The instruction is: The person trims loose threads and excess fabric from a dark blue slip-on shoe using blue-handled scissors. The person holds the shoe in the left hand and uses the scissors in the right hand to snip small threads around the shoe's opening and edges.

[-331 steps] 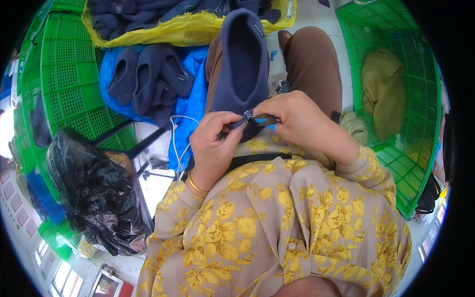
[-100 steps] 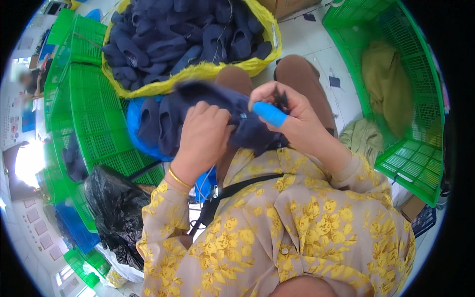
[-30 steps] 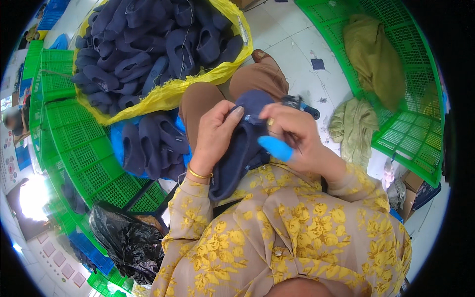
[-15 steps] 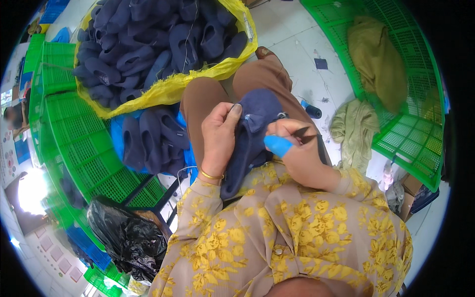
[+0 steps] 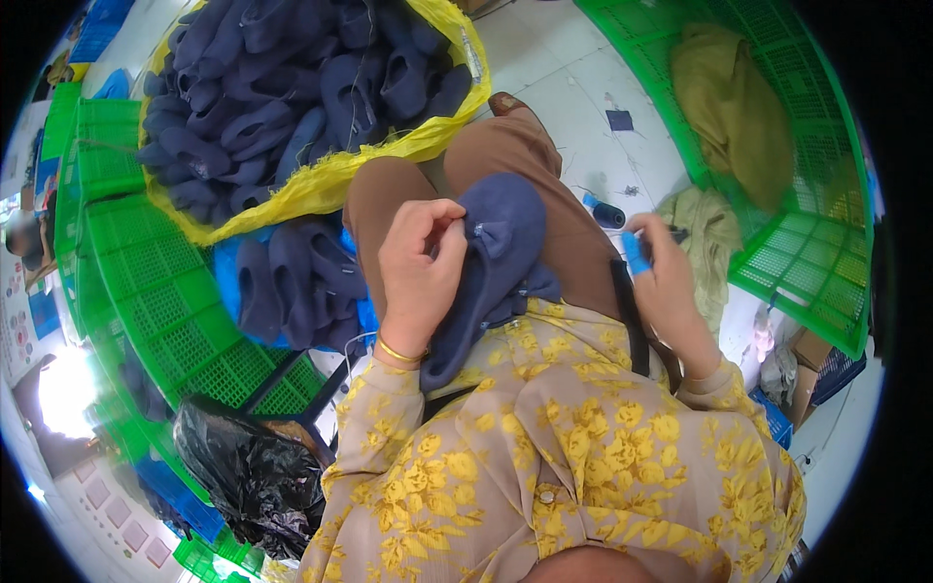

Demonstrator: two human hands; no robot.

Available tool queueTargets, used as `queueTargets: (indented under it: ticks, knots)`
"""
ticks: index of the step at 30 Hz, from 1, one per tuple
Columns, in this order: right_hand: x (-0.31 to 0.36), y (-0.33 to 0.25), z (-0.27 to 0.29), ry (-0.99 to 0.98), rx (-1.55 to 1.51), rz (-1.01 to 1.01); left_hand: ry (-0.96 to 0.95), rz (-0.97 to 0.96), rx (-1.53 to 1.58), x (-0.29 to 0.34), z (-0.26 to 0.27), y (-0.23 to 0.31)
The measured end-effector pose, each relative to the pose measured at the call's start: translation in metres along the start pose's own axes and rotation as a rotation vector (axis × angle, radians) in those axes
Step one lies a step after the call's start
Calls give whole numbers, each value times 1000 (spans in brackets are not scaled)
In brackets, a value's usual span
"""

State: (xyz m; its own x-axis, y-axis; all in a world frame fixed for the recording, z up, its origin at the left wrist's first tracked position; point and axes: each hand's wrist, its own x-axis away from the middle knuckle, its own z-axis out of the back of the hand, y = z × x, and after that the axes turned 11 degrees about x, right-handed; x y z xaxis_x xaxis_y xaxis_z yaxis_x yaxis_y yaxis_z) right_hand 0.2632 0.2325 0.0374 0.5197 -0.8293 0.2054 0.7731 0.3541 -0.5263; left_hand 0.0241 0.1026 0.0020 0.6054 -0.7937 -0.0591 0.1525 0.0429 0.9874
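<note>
A navy fabric slipper [image 5: 507, 219] with a small bow lies across my lap, its toe pointing away from me. At its left edge, beside the bow, my left hand [image 5: 420, 277] is closed, thumb and fingertips pinched together on the slipper's side; exactly what lies between the fingertips is partly hidden. More navy fabric [image 5: 539, 282] shows beneath the slipper's right side. Off to the right, apart from the slipper, my right hand [image 5: 671, 291] is closed around a small dark tool [image 5: 679, 234], mostly hidden by the fingers. Blue tape [image 5: 637, 253] wraps one finger of that hand.
Many navy slippers fill a yellow sack [image 5: 321, 185] ahead on the left. Several more slippers [image 5: 292, 282] rest on blue plastic below it. Green crates [image 5: 194, 321] stand left and right. A dark thread spool [image 5: 608, 215] lies on the floor near cloth [image 5: 708, 219].
My right hand has moved from the slipper's bow out to the right, carrying the dark tool. My left hand has turned, its thumb shifting from the slipper's top to a pinch at its edge.
</note>
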Motion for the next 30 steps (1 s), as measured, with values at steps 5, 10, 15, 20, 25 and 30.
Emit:
queueTargets:
  ticks: [5, 10, 15, 20, 25, 30]
  knots:
    - [-3, 37, -12, 108, 59, -4, -169, -172, -337, -5, -9, 31]
    - [-14, -39, -8, -236, -449, 58, -90, -118, -224, -2, -11, 13]
    - [-32, -70, -13, -515, -540, 21, -57, 396, 314, 3, -2, 20]
    - [-33, -65, -29, -437, -423, 223, -36, 425, 407, 4, -4, 23]
    - [-38, -69, -24, -536, -316, 219, -10, 439, 460, 6, -3, 23]
    - [-47, -67, -26, -625, -408, 176, -23, 410, 437, 7, -4, 24]
